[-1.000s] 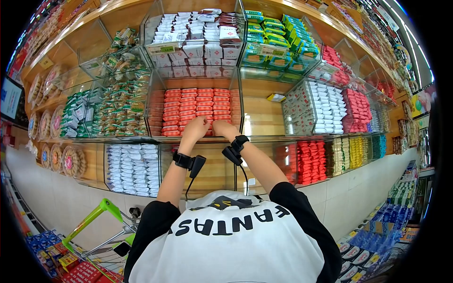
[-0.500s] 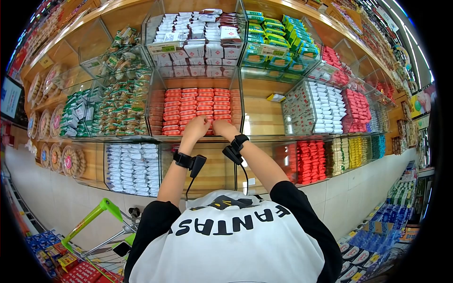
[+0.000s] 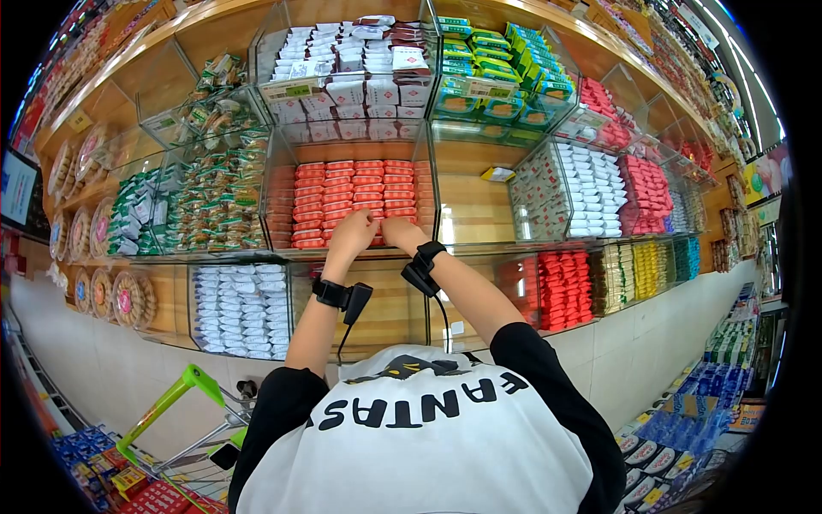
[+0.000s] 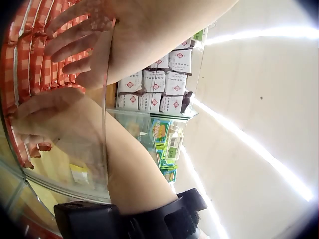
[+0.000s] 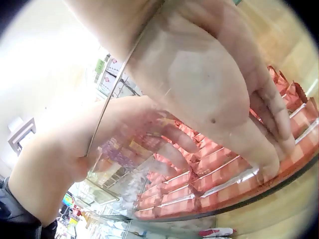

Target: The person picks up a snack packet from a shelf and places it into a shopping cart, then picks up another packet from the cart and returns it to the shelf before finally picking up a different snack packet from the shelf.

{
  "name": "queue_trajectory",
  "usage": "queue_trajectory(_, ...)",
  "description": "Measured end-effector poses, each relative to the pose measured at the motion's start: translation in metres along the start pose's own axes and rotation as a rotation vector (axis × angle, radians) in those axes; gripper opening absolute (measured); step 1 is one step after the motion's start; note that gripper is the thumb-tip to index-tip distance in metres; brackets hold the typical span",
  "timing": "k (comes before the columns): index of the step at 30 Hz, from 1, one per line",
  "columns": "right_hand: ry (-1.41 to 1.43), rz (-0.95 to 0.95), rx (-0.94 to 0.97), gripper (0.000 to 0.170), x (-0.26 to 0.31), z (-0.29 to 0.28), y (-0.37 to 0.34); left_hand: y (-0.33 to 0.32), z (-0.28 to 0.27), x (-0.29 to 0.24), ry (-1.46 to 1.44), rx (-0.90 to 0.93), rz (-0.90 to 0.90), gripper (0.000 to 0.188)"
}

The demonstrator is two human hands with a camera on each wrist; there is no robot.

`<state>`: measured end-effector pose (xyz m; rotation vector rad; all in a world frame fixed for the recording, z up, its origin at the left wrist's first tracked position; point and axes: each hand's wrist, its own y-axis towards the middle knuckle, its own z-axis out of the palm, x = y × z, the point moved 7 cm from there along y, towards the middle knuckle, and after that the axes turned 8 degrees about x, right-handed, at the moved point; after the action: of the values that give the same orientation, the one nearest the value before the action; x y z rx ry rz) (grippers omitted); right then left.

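Stacked red-checked packets (image 3: 325, 193) fill a clear-walled bin. My left hand (image 3: 353, 231) and right hand (image 3: 404, 231) reach over its front panel to the lower rows, close beside each other. In the left wrist view, the fingers of my left hand (image 4: 82, 42) lie loosely extended over the red packets (image 4: 37, 64), seen partly through the clear panel. In the right wrist view, my right hand (image 5: 224, 74) rests its thumb and fingertips on the front packets (image 5: 224, 179), fingers slightly bent. Neither hand visibly holds a packet clear of the stack.
White packets (image 3: 368, 90) stand above, green-and-yellow ones (image 3: 492, 68) at upper right, green-and-brown ones (image 3: 218, 193) left. One yellow item (image 3: 497, 174) lies in the bin to the right. Lower bins hold pale packets (image 3: 241, 308). A cart's green handle (image 3: 163, 407) is at lower left.
The head view has shifted slightly, so the shelves sit a little differently in it. Both hands stay in nearly the same place at the red packets.
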<state>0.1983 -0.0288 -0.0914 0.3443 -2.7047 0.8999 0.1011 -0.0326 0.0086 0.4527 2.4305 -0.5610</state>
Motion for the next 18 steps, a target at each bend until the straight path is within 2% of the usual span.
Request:
queue_trajectory(8,0.031,0.008,-0.003,0.016,-0.006,0.008,0.006,-0.001,-0.001,-0.002,-0.004,-0.005,0.019,0.024)
queue_trajectory(11,0.015,0.015,0.041,0.017,0.024,-0.029,-0.033,-0.001,-0.002,-0.002,-0.014,-0.016,0.014,0.023)
queue_trajectory(14,0.008,0.017,-0.001,0.018,0.025,-0.033,-0.037,-0.001,-0.002,-0.001,-0.018,-0.004,-0.009,0.024)
queue_trajectory(18,0.008,0.017,0.036,0.018,0.03,-0.04,-0.045,0.0,0.0,0.001,-0.015,-0.023,0.0,0.024)
